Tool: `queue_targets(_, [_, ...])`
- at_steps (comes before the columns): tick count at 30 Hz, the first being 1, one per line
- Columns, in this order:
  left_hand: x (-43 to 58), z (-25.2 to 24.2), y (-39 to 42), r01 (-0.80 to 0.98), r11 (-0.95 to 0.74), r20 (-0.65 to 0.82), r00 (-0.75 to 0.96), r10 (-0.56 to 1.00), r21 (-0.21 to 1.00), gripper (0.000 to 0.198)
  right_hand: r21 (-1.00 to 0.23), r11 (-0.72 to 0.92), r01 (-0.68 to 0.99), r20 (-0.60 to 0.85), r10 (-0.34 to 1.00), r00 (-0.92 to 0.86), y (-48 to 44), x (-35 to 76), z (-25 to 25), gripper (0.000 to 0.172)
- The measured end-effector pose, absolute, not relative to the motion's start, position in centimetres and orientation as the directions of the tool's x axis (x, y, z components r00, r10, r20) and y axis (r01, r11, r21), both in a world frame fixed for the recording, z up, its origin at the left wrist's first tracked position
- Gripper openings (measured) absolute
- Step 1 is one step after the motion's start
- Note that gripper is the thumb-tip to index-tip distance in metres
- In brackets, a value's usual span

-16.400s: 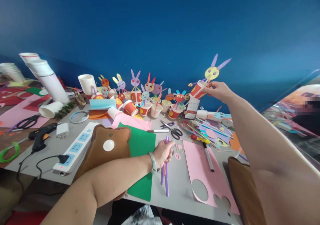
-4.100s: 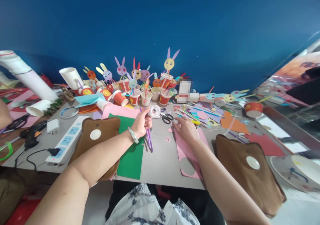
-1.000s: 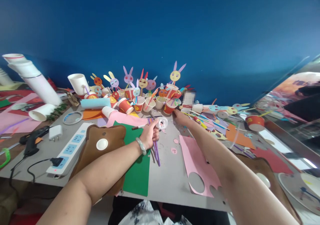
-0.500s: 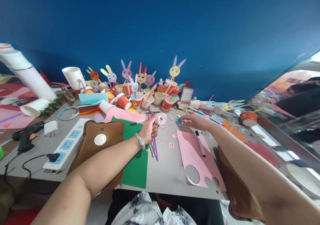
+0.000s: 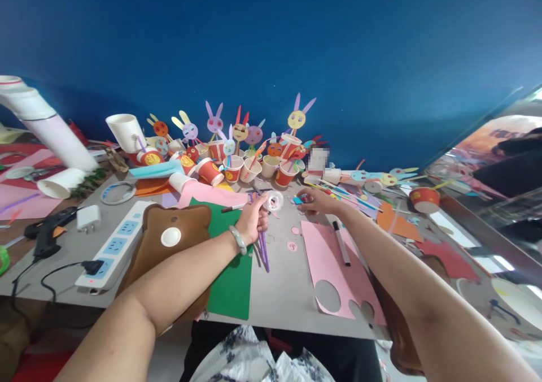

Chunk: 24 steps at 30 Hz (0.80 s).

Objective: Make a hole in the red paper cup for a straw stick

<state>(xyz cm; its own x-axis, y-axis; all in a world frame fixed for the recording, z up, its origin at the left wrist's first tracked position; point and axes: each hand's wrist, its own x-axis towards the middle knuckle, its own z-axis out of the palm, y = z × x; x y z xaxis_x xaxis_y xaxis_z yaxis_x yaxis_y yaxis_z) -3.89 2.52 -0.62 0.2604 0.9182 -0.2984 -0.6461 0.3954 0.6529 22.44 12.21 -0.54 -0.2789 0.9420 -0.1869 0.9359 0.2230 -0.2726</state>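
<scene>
My left hand (image 5: 253,221) is closed around a roll of clear tape (image 5: 275,202) and some thin purple strips (image 5: 264,251), which hang down from the fist over the table. To its right, my right hand (image 5: 317,201) is low over the tabletop, fingers bent and somewhat apart. A small blue piece (image 5: 298,200) lies at its fingertips; I cannot make out whether they touch it. Just in front are small pink paper discs (image 5: 292,246). Pink paper with round holes (image 5: 322,263) lies below my right forearm, a marker (image 5: 341,243) on it.
Paper cups with rabbit faces (image 5: 234,167) crowd the back by the blue wall. On the left are a power strip (image 5: 114,249), a glue gun (image 5: 48,232) and a brown pouch (image 5: 169,257). Green paper (image 5: 231,283) lies under my left forearm. Coloured strips (image 5: 359,198) are scattered at the right.
My right hand has shifted a little left, its fingers coming over the small blue piece. My left hand keeps the tape roll and purple strips in nearly the same place.
</scene>
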Motion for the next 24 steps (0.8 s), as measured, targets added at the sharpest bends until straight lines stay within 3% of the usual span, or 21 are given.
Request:
queue_targets(7, [-3.8, -0.6, 2.4, -0.642, 0.395, -0.300, 0.258, 0.918, 0.657, 0.052, -0.431, 0.116, 0.895, -0.275, 0.928, -0.253, 13.2, 22.4, -1.2, 0.002])
queue_targets(13, [-3.9, -0.7, 2.5, -0.646, 0.390, -0.290, 0.262, 0.921, 0.657, 0.050, -0.499, 0.065, 0.864, -0.231, 0.951, -0.205, 13.1, 22.5, -2.0, 0.013])
queue_targets(24, [-3.9, -0.7, 2.4, -0.650, 0.388, -0.287, 0.262, 0.922, 0.653, 0.048, -0.750, -0.024, 0.661, -0.164, 0.975, -0.152, 11.0, 25.3, -1.5, 0.034])
